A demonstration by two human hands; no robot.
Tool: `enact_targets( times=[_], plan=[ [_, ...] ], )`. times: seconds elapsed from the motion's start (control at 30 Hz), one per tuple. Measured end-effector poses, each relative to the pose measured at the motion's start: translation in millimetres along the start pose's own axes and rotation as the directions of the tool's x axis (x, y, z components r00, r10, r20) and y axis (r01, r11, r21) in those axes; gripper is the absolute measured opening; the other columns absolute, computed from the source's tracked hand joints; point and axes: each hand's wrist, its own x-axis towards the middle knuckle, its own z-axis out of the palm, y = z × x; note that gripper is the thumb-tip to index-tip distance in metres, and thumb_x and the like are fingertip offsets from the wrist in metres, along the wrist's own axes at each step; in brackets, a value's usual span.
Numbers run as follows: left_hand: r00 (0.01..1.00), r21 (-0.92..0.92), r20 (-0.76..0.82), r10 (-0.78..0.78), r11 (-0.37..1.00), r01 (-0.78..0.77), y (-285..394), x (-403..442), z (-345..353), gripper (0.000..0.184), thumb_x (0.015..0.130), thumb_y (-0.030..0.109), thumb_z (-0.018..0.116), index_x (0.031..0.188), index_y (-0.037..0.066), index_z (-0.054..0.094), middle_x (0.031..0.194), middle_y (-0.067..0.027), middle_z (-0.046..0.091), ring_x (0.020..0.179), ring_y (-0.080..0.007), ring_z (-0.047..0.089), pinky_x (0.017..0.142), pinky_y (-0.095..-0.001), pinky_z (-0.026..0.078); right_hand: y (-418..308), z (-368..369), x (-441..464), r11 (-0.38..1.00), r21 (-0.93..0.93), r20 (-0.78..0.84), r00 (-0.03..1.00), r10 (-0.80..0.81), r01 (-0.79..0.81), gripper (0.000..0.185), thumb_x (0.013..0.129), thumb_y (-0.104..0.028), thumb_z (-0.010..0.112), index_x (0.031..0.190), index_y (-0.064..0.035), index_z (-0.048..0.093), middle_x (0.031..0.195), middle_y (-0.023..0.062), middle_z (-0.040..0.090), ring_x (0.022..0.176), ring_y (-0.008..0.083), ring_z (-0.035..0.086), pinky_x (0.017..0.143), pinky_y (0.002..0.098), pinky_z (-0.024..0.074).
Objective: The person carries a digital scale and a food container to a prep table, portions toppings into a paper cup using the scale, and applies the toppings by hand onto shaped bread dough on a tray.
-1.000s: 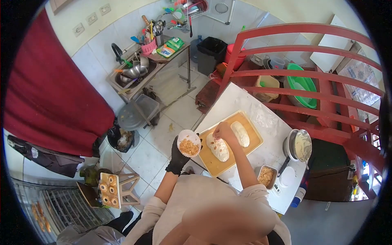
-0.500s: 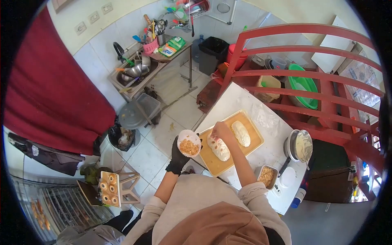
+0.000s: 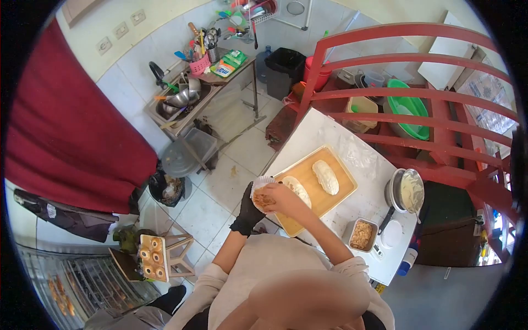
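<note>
My left hand, in a black glove, holds a white fluted paper cup of brown flakes, tilted toward the tray. My bare right hand reaches into the cup with its fingers bent together. Its fingertips are down in the flakes, and what they pinch is hidden. Just right of the cup lies a tan tray with two oblong, cream-coated loaves. The near loaf is partly hidden by my right hand and forearm; the far loaf is in full view.
The white table also carries a metal tin of flakes, a round white lid and a bowl of cream. A red railing borders its far side. Ring-shaped pastries stand at lower left, near a rack.
My right hand has moved left from above the near loaf into the paper cup. The cup has come slightly right and tilts more toward the right hand.
</note>
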Motion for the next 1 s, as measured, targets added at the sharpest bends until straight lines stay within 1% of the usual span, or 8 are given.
enact_targets(
  times=[0.1,0.23,0.5,0.63,0.7,0.77,0.83,1.0],
  plan=[
    [0.977,-0.494,0.07,-0.202,0.844,0.21,-35.8,-2.8,-10.0,0.04,0.077,0.004,0.06,0.114,0.004,0.043,0.106,-0.0105,0.055,0.099,-0.0205,0.054,0.084,-0.0343,0.047,7.9,19.4,-1.2,0.999,-0.039,-0.126,0.992,-0.006,0.001,0.022,0.067,-0.011,0.065,0.089,-0.0053,0.064,0.078,0.0134,0.06,0.078,0.0294,0.058,0.073,0.0343,0.0463],
    [0.994,0.212,0.095,0.059,0.974,-0.078,-33.6,-1.6,-7.9,0.043,0.076,0.007,0.062,0.115,0.004,0.043,0.106,-0.0092,0.054,0.096,-0.0184,0.055,0.083,-0.0328,0.047,20.8,23.3,-2.5,0.997,-0.031,-0.101,0.993,0.061,-0.064,0.017,0.068,-0.008,0.064,0.085,-0.0034,0.063,0.078,0.013,0.061,0.076,0.0286,0.058,0.07,0.0353,0.0463],
    [0.982,-0.425,0.094,-0.166,0.885,0.191,-33.5,-4.1,-0.1,0.034,0.089,0.024,0.047,0.117,0.007,0.042,0.112,-0.009,0.051,0.105,-0.0195,0.051,0.092,-0.0368,0.042,15.2,-1.1,-11.9,0.98,0.198,-0.227,0.971,0.072,-0.026,0.013,0.074,-0.007,0.063,0.086,-0.0014,0.065,0.08,0.0129,0.065,0.068,0.0233,0.063,0.063,0.0295,0.0501],
    [0.998,-0.104,0.032,-0.06,0.993,0.063,-29.5,-1.8,-3.3,0.044,0.076,0.006,0.064,0.114,0.002,0.043,0.111,-0.0111,0.053,0.101,-0.0198,0.054,0.087,-0.0375,0.047,33.3,-35.2,-28.7,0.925,0.306,-0.325,0.889,0.323,-0.224,0.015,0.072,-0.008,0.064,0.084,0.0002,0.066,0.077,0.0158,0.065,0.066,0.0219,0.064,0.062,0.0285,0.0507],
    [0.945,-0.751,0.064,-0.32,0.608,0.256,-13.0,0.6,-3.8,0.038,0.081,0.009,0.059,0.115,0.002,0.043,0.115,-0.0144,0.052,0.103,-0.0237,0.054,0.085,-0.042,0.048,50.5,-45.9,-40.7,0.93,0.236,-0.388,0.85,0.356,-0.282,0.014,0.071,-0.008,0.064,0.082,0.0006,0.067,0.074,0.0154,0.065,0.064,0.02,0.064,0.06,0.0278,0.051],
    [0.974,-0.466,0.062,-0.22,0.856,0.223,-52.6,1.3,-18.2,0.044,0.09,0.034,0.035,0.123,0.005,0.04,0.123,-0.0181,0.047,0.112,-0.0336,0.046,0.093,-0.0523,0.038,77.6,-43.7,-49.6,0.902,0.147,-0.313,0.846,0.433,-0.407,0.012,0.072,-0.006,0.063,0.081,0.0012,0.068,0.069,0.0129,0.065,0.06,0.0181,0.064,0.06,0.0269,0.0513],
    [0.921,-0.871,0.127,-0.368,0.403,0.281,-43.0,6.1,-14.3,0.047,0.09,0.038,0.033,0.123,0.006,0.042,0.123,-0.0183,0.046,0.112,-0.0345,0.046,0.092,-0.0552,0.037,96.9,-32.8,-54.0,0.895,0.131,-0.295,0.845,0.446,-0.427,0.01,0.071,-0.006,0.063,0.077,0.0009,0.068,0.068,0.0128,0.065,0.061,0.0178,0.064,0.059,0.0274,0.0512],
    [0.943,-0.746,0.082,-0.322,0.608,0.272,-67.3,0.5,-19.4,0.047,0.089,0.039,0.035,0.122,0.006,0.042,0.123,-0.0183,0.046,0.111,-0.035,0.047,0.092,-0.0554,0.038,123.9,-12.1,-47.1,0.933,0.025,-0.324,0.88,0.347,-0.358,0.014,0.071,-0.006,0.063,0.082,0.0012,0.067,0.068,0.0145,0.065,0.06,0.0179,0.063,0.058,0.0277,0.0507]
  ],
)
